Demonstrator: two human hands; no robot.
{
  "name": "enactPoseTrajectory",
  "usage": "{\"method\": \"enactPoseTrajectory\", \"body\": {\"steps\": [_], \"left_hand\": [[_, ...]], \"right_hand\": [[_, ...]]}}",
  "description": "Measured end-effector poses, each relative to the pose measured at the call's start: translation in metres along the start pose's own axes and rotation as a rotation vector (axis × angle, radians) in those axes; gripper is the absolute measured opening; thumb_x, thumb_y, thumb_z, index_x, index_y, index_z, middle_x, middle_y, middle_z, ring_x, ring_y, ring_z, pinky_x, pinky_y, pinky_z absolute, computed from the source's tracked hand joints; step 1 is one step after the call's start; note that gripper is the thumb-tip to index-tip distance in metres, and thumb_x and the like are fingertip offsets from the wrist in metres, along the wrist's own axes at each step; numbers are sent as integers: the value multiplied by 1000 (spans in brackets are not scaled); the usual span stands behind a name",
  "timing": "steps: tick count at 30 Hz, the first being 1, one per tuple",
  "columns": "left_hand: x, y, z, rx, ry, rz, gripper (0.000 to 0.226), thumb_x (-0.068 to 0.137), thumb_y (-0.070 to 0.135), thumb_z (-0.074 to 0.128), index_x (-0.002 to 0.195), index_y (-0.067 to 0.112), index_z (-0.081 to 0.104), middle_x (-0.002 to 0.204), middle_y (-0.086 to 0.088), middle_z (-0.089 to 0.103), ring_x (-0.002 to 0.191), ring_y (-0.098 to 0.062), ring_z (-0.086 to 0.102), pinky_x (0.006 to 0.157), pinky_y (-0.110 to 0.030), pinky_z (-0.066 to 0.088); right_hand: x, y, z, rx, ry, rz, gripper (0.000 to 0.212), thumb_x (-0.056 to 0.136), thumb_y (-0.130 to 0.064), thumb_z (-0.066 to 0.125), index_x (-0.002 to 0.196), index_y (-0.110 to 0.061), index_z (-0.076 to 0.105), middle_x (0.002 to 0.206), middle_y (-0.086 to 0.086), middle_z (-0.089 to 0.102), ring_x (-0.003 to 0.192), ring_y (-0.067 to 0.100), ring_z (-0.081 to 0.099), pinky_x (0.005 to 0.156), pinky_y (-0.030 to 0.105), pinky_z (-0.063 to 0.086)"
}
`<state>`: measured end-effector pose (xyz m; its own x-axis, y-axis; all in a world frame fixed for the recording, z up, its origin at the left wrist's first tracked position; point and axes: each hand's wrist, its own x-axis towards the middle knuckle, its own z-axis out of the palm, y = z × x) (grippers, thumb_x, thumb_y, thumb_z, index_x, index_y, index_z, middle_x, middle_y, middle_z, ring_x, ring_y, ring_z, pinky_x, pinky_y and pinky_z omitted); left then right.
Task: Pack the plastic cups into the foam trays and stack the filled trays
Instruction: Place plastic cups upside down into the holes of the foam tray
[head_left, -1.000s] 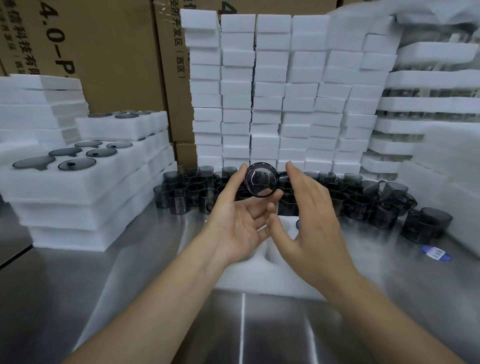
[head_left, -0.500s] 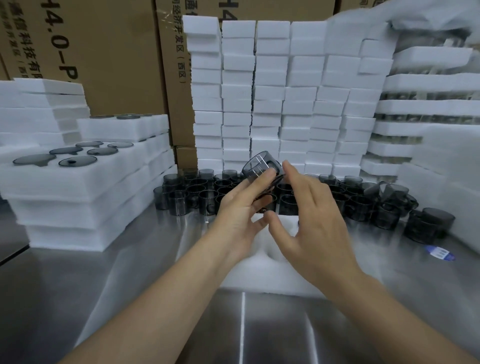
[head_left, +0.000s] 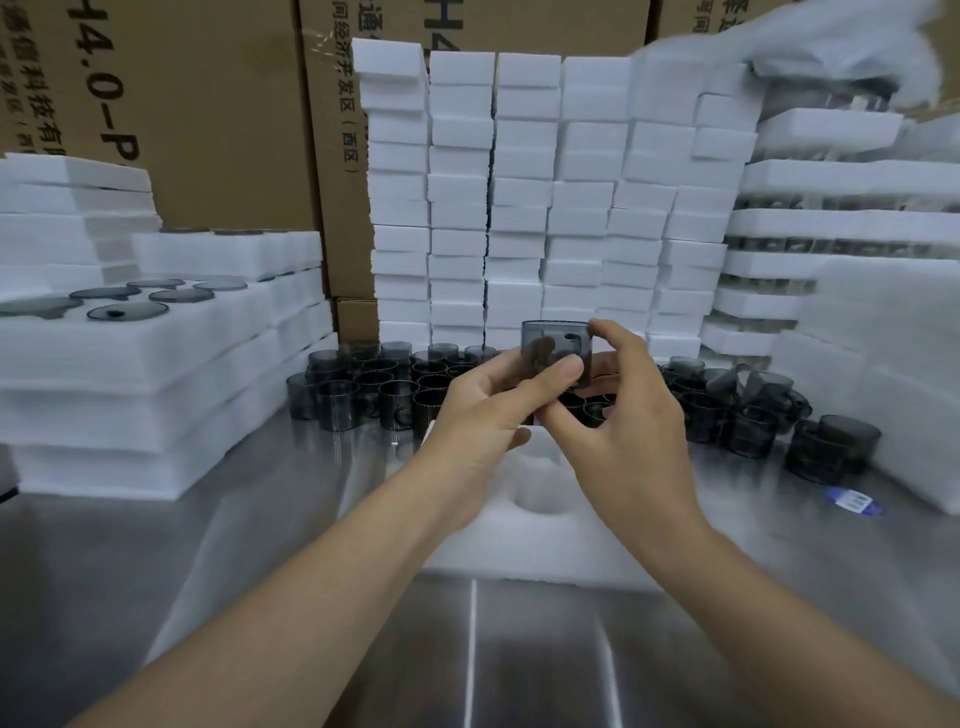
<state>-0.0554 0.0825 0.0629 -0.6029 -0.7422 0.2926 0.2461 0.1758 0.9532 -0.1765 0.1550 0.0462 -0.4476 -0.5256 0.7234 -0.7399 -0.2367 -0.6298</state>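
In the head view, the left hand (head_left: 483, 410) and the right hand (head_left: 623, 431) together hold one smoky grey cup (head_left: 553, 345) up in the air. The left thumb lies across its front and the right forefinger pinches its upper corner, so both hands are grasping it. The cup is not yet in any pocket.

Directly beneath the hands lies a white foam tray (head_left: 519, 535). One round pocket shows empty just below the right wrist. The hands hide the rest, so I cannot tell whether any pocket is filled. I judge this tray barely begun.

Beyond the fingertips a crowd of loose cups (head_left: 363, 389) stands on the steel table (head_left: 249, 597), and more loose cups (head_left: 748, 415) sit off to the right of the right hand, some tipped over. Much is left to pack.

Far to the left of the left hand, filled trays (head_left: 156, 358) are stacked, dark cup tops showing in the top one. To the far right, more layered trays (head_left: 831, 223) rise higher. That part looks done.

Behind the cups stand columns of foam blocks (head_left: 519, 208), with cardboard boxes (head_left: 208, 130) behind them. A blue label (head_left: 852, 502) lies on the table to the right of the right forearm. Nothing blocks the way down to the tray, though the cups just beyond it could be knocked.
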Motion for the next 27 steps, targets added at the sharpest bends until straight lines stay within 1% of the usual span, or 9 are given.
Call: {"method": "enactPoseTrajectory", "body": {"steps": [3, 6, 8, 11, 14, 18, 21, 25, 27], "left_hand": [[-2, 4, 2, -33, 38, 16, 34, 97, 51, 66, 123, 33, 79, 117, 12, 78, 96, -4, 68, 90, -36, 45], [1, 1, 5, -9, 114, 76, 38, 100, 22, 54, 128, 41, 73, 115, 17, 77, 102, -5, 67, 86, -31, 47], [2, -4, 8, 107, 138, 155, 56, 100, 3, 58, 134, 47, 64, 120, 23, 71, 110, -2, 64, 91, -22, 52], [3, -11, 10, 246, 168, 287, 58, 98, 15, 77, 142, 46, 56, 144, 14, 57, 127, 0, 57, 98, -14, 52], [1, -11, 7, 217, 159, 365, 60, 92, 18, 85, 143, 37, 60, 137, 13, 65, 126, -1, 61, 90, -14, 53], [-3, -12, 6, 173, 227, 394, 58, 82, 16, 93, 128, 35, 65, 120, 13, 73, 120, -7, 67, 107, -37, 53], [-4, -13, 6, 144, 284, 408, 59, 78, 15, 96, 121, 38, 62, 116, 6, 74, 117, -13, 70, 105, -44, 55], [-7, -12, 9, 186, 261, 429, 58, 80, 15, 95, 122, 41, 64, 115, 9, 74, 117, -12, 69, 84, -23, 58], [-7, -13, 9, 249, 261, 449, 61, 81, 15, 93, 128, 42, 67, 122, 12, 72, 121, -10, 66, 82, -21, 56]], "right_hand": [[1, -4, -2, 119, 22, 72, 74, 80, -61, 73, 146, -39, 47, 116, -17, 67, 104, 5, 67, 89, 41, 57], [4, -7, -5, 335, -1, 183, 61, 85, -46, 73, 142, -32, 54, 109, -13, 75, 99, 6, 72, 85, 49, 61], [7, -6, -5, 452, -55, 253, 54, 86, -42, 64, 138, -28, 58, 101, -12, 79, 94, 1, 73, 80, 39, 57], [8, -4, -3, 578, -123, 344, 54, 83, -40, 56, 134, -25, 64, 98, -7, 79, 92, 7, 72, 78, 30, 50], [11, -1, -3, 654, -186, 375, 48, 84, -36, 49, 124, -19, 70, 107, 0, 81, 90, 12, 72, 76, 31, 50], [12, 1, -1, 686, -213, 402, 51, 87, -38, 39, 124, -19, 69, 109, 5, 80, 89, 14, 74, 75, 34, 51], [9, 0, 2, 529, -185, 396, 37, 105, -37, 37, 129, -27, 64, 116, 1, 77, 94, 13, 77, 79, 37, 51], [5, -3, -1, 556, -173, 349, 45, 96, -59, 50, 126, -29, 64, 114, -10, 76, 97, 9, 75, 83, 37, 52], [3, -4, -2, 577, -239, 309, 51, 94, -67, 52, 129, -32, 63, 118, -11, 75, 102, 12, 74, 88, 42, 54]]}}
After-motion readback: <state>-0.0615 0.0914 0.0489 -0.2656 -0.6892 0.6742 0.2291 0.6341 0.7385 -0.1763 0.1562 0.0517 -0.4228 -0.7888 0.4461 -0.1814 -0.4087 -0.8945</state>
